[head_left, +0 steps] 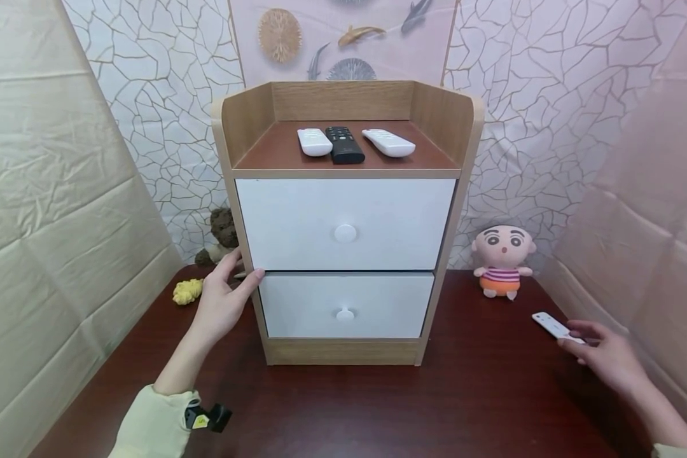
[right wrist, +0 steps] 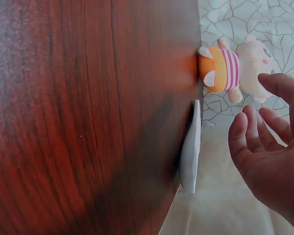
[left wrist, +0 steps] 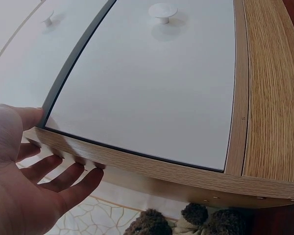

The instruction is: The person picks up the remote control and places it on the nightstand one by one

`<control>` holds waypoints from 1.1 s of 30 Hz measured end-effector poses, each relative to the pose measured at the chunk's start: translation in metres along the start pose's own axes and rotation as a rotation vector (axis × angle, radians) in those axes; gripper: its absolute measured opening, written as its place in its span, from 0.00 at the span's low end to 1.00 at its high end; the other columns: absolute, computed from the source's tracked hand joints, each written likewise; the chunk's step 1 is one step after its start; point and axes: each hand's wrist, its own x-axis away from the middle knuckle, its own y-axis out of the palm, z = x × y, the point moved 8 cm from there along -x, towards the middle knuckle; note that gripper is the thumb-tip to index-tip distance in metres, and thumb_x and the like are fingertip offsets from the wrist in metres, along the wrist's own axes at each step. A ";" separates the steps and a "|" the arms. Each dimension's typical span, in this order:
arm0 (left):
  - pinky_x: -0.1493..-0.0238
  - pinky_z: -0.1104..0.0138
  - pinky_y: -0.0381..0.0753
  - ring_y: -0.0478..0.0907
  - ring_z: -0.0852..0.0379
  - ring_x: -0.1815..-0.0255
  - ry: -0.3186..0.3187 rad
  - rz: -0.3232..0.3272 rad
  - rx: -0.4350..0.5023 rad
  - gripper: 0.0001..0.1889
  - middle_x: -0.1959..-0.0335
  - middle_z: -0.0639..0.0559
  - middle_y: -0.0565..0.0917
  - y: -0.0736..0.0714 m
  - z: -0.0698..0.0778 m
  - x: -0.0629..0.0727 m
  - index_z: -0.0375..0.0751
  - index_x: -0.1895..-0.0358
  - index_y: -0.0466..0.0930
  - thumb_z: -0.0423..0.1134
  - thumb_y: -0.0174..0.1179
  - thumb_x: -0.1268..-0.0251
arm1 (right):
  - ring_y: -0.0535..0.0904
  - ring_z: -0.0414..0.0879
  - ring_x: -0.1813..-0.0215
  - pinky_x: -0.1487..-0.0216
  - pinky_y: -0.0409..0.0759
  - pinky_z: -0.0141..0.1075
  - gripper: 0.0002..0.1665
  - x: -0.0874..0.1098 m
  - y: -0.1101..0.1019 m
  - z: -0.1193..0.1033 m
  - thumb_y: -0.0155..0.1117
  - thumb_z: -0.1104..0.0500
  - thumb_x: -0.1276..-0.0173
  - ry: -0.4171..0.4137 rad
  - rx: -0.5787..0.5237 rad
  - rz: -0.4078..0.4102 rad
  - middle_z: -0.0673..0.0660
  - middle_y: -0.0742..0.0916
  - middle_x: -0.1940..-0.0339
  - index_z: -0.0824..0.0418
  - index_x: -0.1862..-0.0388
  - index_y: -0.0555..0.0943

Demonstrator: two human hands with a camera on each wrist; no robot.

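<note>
A small cabinet (head_left: 346,351) with two white drawers stands in the middle of the head view. My left hand (head_left: 222,299) holds its left edge, thumb on the front near the seam between the drawers, fingers along the outer side. The left wrist view shows those fingertips at the side panel (left wrist: 137,164). Far right on the table lies a white remote control (head_left: 554,327). My right hand (head_left: 609,359) hovers over its near end with loosely bent fingers (right wrist: 238,128); a gap separates them from the remote in the right wrist view.
Two white remotes (head_left: 390,143) and a black remote (head_left: 345,146) lie on the cabinet top. A plush doll (head_left: 500,254) sits right of the cabinet. Brown stuffed toy (head_left: 223,228) and yellow item (head_left: 187,291) are at left. Fabric walls (head_left: 624,210) border the table (head_left: 343,413).
</note>
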 end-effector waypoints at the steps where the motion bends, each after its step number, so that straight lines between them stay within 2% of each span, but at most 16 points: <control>1: 0.41 0.45 0.77 0.73 0.41 0.32 0.002 0.000 0.001 0.30 0.30 0.37 0.73 0.000 0.000 0.000 0.33 0.22 0.63 0.38 0.59 0.22 | 0.80 0.32 0.70 0.73 0.81 0.32 0.31 0.000 0.000 0.000 0.69 0.61 0.29 0.001 0.009 0.000 0.41 0.86 0.62 0.82 0.38 0.72; 3: 0.41 0.45 0.77 0.73 0.40 0.33 0.003 0.001 0.004 0.30 0.30 0.37 0.73 0.000 0.000 0.000 0.33 0.23 0.63 0.38 0.59 0.22 | 0.80 0.34 0.71 0.74 0.80 0.31 0.31 -0.001 -0.001 0.001 0.68 0.60 0.28 0.008 0.026 0.001 0.48 0.87 0.61 0.82 0.37 0.71; 7: 0.41 0.46 0.78 0.73 0.41 0.33 0.002 0.000 0.005 0.31 0.30 0.37 0.72 0.000 0.000 0.000 0.33 0.22 0.63 0.38 0.59 0.22 | 0.77 0.26 0.69 0.74 0.79 0.30 0.30 -0.004 -0.002 0.002 0.68 0.61 0.28 0.003 0.060 0.015 0.67 0.88 0.58 0.82 0.38 0.72; 11: 0.41 0.47 0.78 0.73 0.41 0.33 0.001 -0.001 -0.008 0.31 0.29 0.37 0.72 0.000 0.000 0.000 0.33 0.22 0.62 0.38 0.60 0.22 | 0.73 0.20 0.66 0.73 0.79 0.28 0.29 -0.006 -0.003 0.004 0.68 0.62 0.29 -0.016 0.083 0.029 0.78 0.85 0.54 0.83 0.40 0.73; 26: 0.41 0.47 0.78 0.73 0.42 0.33 0.004 0.006 0.002 0.30 0.29 0.38 0.72 0.000 -0.001 -0.001 0.34 0.23 0.63 0.38 0.60 0.22 | 0.77 0.30 0.73 0.74 0.77 0.30 0.29 -0.007 -0.001 0.013 0.66 0.61 0.28 0.008 0.094 0.021 0.82 0.81 0.49 0.83 0.39 0.72; 33: 0.40 0.47 0.77 0.72 0.41 0.32 0.000 0.007 0.006 0.31 0.29 0.38 0.72 0.000 -0.002 -0.001 0.33 0.22 0.63 0.39 0.60 0.22 | 0.80 0.34 0.74 0.74 0.77 0.30 0.30 -0.006 0.001 0.014 0.67 0.59 0.28 0.021 0.105 0.020 0.80 0.82 0.50 0.82 0.39 0.73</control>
